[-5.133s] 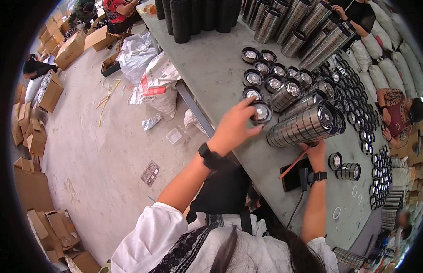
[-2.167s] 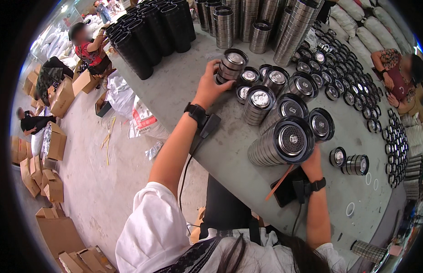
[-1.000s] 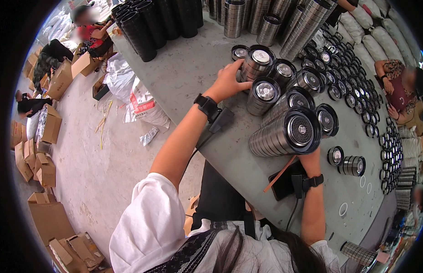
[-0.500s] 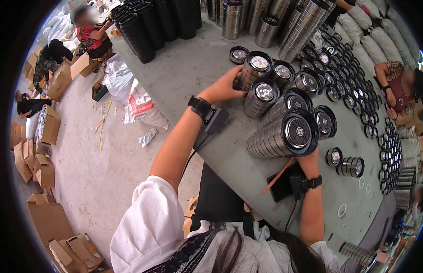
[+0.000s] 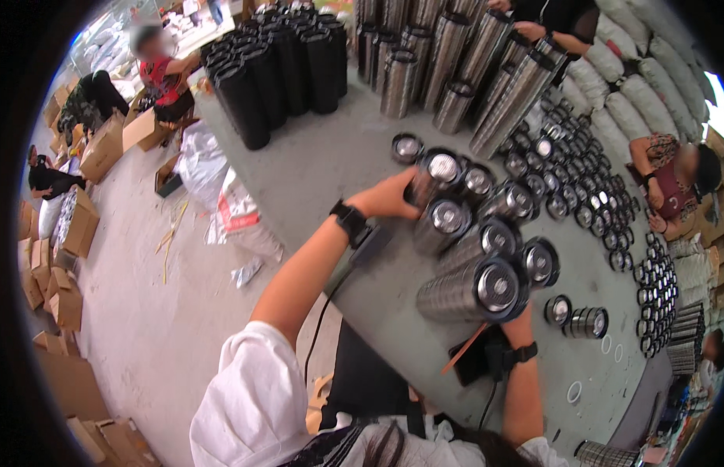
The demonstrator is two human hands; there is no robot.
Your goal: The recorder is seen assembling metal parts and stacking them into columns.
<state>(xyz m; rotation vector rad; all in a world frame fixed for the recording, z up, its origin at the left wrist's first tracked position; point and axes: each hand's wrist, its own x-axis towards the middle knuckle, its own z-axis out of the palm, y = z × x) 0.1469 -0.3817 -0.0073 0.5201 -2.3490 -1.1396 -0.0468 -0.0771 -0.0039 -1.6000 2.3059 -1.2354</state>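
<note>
Reference object: long silver, metal-ringed cylindrical stack with a black-rimmed end [image 5: 459, 296], on the grey tabletop [image 5: 339, 152]; upright or leaning, impossible to tell. Beyond the long stack and to its left, a short silver metal stack with a black rim [image 5: 441, 166], the left hand [image 5: 387, 196] cupped at its left side, thumb and fingers parted; firmness of hold too blurred to tell. At the near right end of the long stack, the right hand [image 5: 519, 331], fingers mostly hidden, grip likewise unclear. For sound handling, in judgement: spread the left fingers across several segments, keep the short stack level, and steady the long stack against toppling. Chief obstruction: black-rimmed silver stacks [image 5: 441, 224] crowded between the long stack and the short one, easily knocked. Nearer than the long stack, a flat black phone-like slab [image 5: 471, 364] and a thin orange-brown strip [image 5: 465, 349]; to its left, a trailing black cable [image 5: 315, 331], a possible snag; far beyond, upright matte-black tubes [image 5: 280, 78].
</note>
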